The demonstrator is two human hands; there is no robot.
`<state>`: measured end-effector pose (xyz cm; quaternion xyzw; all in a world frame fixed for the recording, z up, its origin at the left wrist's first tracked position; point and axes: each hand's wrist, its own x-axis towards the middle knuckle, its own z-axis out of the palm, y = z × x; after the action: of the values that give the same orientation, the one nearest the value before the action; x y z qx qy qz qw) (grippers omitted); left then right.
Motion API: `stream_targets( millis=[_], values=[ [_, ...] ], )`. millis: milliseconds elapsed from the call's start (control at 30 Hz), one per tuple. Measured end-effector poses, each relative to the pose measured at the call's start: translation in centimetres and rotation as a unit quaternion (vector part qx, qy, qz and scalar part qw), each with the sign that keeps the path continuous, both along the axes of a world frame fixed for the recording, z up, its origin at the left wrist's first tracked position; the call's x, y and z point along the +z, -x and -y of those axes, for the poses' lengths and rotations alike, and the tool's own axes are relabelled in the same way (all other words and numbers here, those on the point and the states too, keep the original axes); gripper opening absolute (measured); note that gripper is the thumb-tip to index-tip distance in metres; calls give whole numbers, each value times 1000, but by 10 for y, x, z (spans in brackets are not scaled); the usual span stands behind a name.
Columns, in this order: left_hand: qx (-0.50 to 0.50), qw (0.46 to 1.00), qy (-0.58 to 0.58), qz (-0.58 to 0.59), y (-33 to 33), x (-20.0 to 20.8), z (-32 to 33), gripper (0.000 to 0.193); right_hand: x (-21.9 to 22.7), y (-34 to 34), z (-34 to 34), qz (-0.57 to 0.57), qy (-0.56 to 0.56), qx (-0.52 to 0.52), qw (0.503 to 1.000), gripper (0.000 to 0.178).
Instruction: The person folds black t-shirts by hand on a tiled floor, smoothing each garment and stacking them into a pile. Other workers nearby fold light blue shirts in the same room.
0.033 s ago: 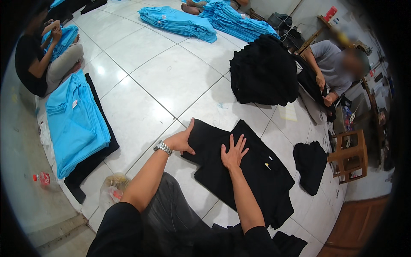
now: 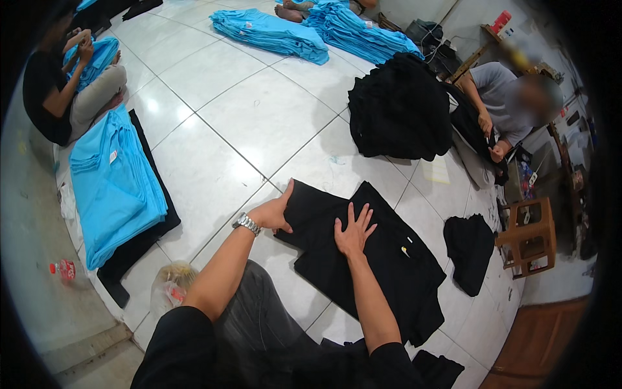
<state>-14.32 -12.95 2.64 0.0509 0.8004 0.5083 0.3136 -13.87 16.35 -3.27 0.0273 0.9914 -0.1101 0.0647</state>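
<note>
From our left hand (image 2: 271,212), grip unclear, a black cloth garment (image 2: 389,269) ran lengthwise rightward under our splayed, open right hand (image 2: 353,235).

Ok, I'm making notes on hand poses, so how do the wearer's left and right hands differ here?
Placement: the left hand is at the outer edge of a projecting part of the black garment; the right hand is farther in on it.
Pose: the left hand's thumb and fingers span that edge, while the right hand lies flat, fingers spread.
Wrist: the left hand's wears a silver watch; the right hand's is bare.
Both touch the same garment.
</note>
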Motion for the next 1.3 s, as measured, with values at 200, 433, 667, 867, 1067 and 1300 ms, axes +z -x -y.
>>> stream_targets(
  millis=[200, 433, 667, 867, 1067, 1300],
  values=[
    [76, 990, 92, -75, -4, -15, -1, 125, 12, -9, 2, -44, 13, 18, 999, 77],
    [68, 911, 96, -396, 16, -39, -36, 50, 14, -9, 40, -161, 71, 204, 963, 47],
    [-65, 904, 334, -260, 18, -65, -34, 130, 2, 1, 43, -48, -1, 155, 987, 73],
    [-90, 909, 340, -223, 16, -49, -19, 159, 8, 3, 43, 0, 3, 175, 985, 100],
    [-114, 909, 371, -155, 5, -37, 0, 167, 24, 2, 50, 39, -29, 174, 984, 119],
    [-74, 915, 362, -161, 2, -35, -5, 161, 27, -17, 60, 41, 22, 269, 962, 120]
  ],
)
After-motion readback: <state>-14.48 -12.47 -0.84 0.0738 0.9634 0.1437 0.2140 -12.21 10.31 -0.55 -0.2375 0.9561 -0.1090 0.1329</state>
